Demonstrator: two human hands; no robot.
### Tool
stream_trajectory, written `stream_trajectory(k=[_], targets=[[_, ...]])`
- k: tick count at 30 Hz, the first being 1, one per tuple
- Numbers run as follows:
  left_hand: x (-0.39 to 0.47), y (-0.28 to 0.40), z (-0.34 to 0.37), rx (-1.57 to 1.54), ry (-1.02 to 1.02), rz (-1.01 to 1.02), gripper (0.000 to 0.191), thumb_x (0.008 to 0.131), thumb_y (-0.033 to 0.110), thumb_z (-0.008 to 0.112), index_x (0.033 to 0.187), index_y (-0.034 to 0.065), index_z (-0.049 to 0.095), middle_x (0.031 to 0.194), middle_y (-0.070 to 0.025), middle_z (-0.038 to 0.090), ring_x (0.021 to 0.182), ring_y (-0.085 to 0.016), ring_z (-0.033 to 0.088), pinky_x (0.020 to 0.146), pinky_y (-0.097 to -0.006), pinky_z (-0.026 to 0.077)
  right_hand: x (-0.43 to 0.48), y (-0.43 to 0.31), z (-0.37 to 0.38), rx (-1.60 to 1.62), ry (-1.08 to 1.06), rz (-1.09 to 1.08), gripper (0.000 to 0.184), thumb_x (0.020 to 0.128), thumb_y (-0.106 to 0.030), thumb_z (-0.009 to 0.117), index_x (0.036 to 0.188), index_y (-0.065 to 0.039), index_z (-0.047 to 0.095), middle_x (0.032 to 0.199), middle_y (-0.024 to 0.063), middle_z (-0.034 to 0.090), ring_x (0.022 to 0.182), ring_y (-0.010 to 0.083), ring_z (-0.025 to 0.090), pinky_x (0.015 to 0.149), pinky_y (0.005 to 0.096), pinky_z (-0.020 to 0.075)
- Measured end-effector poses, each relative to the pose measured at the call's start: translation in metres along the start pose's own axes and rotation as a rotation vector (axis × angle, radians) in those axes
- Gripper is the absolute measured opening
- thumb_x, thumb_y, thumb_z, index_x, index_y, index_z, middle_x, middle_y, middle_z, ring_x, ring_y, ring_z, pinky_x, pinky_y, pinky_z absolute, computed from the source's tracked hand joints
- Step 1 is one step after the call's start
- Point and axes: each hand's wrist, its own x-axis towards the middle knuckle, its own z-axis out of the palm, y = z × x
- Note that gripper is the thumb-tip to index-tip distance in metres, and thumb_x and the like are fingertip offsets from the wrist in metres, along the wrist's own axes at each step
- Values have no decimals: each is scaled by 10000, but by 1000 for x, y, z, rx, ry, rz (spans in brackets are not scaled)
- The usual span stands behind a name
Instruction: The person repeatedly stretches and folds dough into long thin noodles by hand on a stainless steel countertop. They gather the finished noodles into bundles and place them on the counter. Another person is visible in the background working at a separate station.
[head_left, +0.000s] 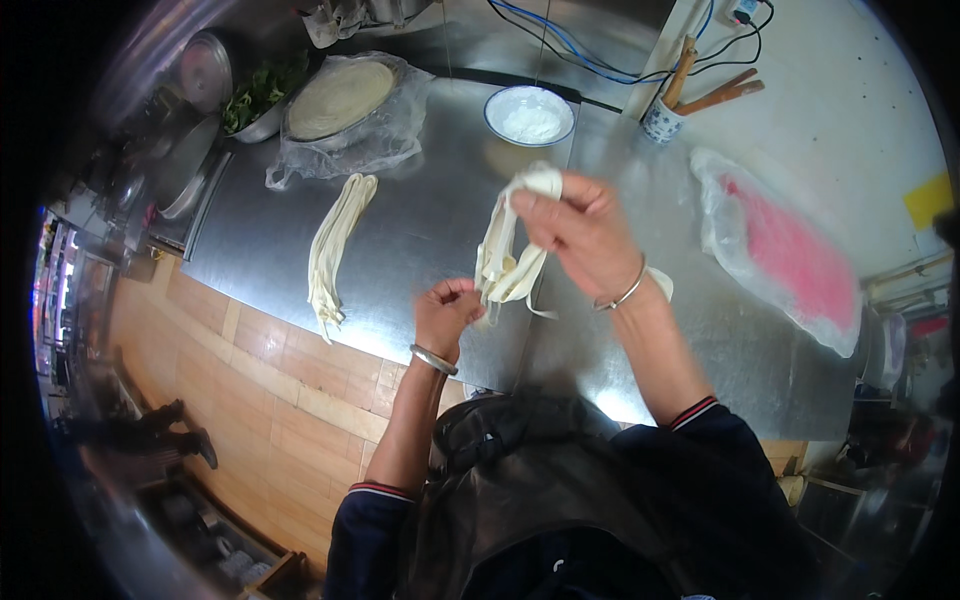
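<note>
In the head view, my right hand (585, 232) is raised over the steel table (420, 225) and grips the looped upper end of a bundle of pale dough strands (506, 240), which hangs down. Lower and to the left, my left hand (450, 304) pinches the strands near their loose ends. A second bundle of dough strands (337, 251) lies lengthwise on the table to the left. Beyond my hands stands a blue-rimmed bowl (531, 116) of white powder. A small pale piece, likely dough, shows partly behind my right wrist.
At the back left, a round pan of coiled dough (341, 101) sits in clear plastic beside a bowl of leafy greens (255, 101). A patterned cup (664, 121) holds wooden rolling pins. A pink-and-white plastic bag (787, 255) lies right. Cables hang behind; a person's legs show far left.
</note>
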Motion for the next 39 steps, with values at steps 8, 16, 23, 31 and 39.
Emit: stream_trajectory(k=[8,16,23,31,39], targets=[[-7,-68,12,-185,-137,-203,74,815,-1,624,864,54,614,817,-45,639,739,-150,614,703,-287,539,34,-66,24,-198,-30,-233,106,849,-104,670,869,-3,695,605,-32,540,509,27,376,470,208,271],[-9,-99,-10,-228,-267,-321,164,851,123,667,975,33,610,846,-59,645,743,-156,631,672,-286,538,81,-58,27,-705,-274,-96,161,840,-169,668,853,-10,694,634,27,600,581,108,536,546,273,405],[-12,31,-106,111,-11,429,1002,670,277,853,1427,-5,261,1459,-228,310,1354,-270,326,969,-416,441,101,-16,81,-1131,-1060,-171,200,790,-117,604,924,28,638,754,139,638,704,260,596,698,361,473],[-13,112,-104,94,-399,359,604,838,239,711,1345,29,457,711,-25,566,618,-106,550,611,-269,469,166,-19,172,-765,-1197,-235,195,816,-59,568,979,11,649,749,52,627,686,94,600,605,234,501],[22,-29,-214,778,276,368,393,839,67,611,1228,117,578,872,-93,658,667,-185,648,519,-307,495,287,166,79,-529,-536,532,215,817,1,611,1030,34,612,831,113,649,731,170,654,627,327,597]])
